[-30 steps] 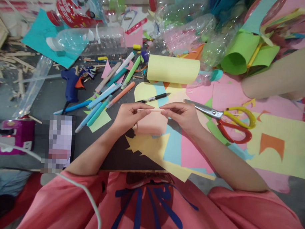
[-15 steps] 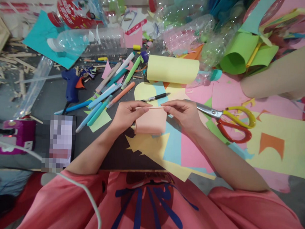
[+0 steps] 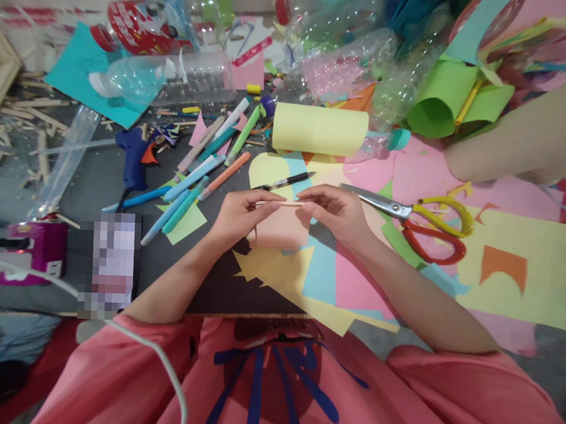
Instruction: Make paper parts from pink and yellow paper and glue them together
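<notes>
Peach paper square (image 3: 282,227), one piece, held just above the dark board (image 3: 215,284) at centre, between both hands. Its top edge is folded or rolled over; the long axis of that edge runs left–right, hand to hand, w/ the rest of the sheet hanging toward the person. Left hand (image 3: 241,213): thumb and forefinger closed together on the left end of the folded edge. Right hand (image 3: 336,211): fingertips likewise clamped on the right end. Both hands about equally near; the paper lies directly betw. them, fingers pointing inward along the fold.

Beneath and toward the body: loose offcuts of yellow, blue and pink paper, overlapping. Just beyond the hands: one black pen (image 3: 286,181), lying slantwise. Right of the right hand: one pair of scissors (image 3: 413,219), yellow and red handles, blades pointing toward the hand, close but apart. Further out: one yellow paper roll (image 3: 319,129); a fan of approx. eight markers (image 3: 205,172) at left; one blue glue gun (image 3: 134,160); several clear plastic bottles (image 3: 171,78) along the far edge, exact no. not countable. Another person's forearm (image 3: 517,146) enters at upper right.
</notes>
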`<state>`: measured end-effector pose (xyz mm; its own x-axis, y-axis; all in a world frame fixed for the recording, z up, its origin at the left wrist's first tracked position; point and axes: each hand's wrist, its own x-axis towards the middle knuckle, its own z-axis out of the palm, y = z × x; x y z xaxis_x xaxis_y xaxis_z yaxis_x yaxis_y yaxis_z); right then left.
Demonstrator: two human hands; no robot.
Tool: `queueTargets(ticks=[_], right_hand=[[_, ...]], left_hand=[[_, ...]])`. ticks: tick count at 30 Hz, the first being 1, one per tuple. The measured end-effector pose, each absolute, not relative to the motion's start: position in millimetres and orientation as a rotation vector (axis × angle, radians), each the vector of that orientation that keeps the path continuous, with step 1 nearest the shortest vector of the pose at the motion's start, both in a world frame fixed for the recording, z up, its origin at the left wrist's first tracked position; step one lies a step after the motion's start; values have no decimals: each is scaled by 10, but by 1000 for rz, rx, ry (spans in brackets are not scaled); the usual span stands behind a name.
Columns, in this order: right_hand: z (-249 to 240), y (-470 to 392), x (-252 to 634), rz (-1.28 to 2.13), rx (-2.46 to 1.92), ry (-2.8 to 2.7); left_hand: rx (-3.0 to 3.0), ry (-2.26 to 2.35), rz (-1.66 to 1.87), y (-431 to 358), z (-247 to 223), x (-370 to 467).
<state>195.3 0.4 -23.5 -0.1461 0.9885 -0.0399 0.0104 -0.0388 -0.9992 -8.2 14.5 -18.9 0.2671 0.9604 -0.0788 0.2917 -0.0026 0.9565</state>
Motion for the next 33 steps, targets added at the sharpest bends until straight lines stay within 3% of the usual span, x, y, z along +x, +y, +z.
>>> queueTargets(ticks=[33], right_hand=[[-210,-71,1886,1299,-1229,-1458]], left_hand=[[1537,1243,774,42,-95,-17]])
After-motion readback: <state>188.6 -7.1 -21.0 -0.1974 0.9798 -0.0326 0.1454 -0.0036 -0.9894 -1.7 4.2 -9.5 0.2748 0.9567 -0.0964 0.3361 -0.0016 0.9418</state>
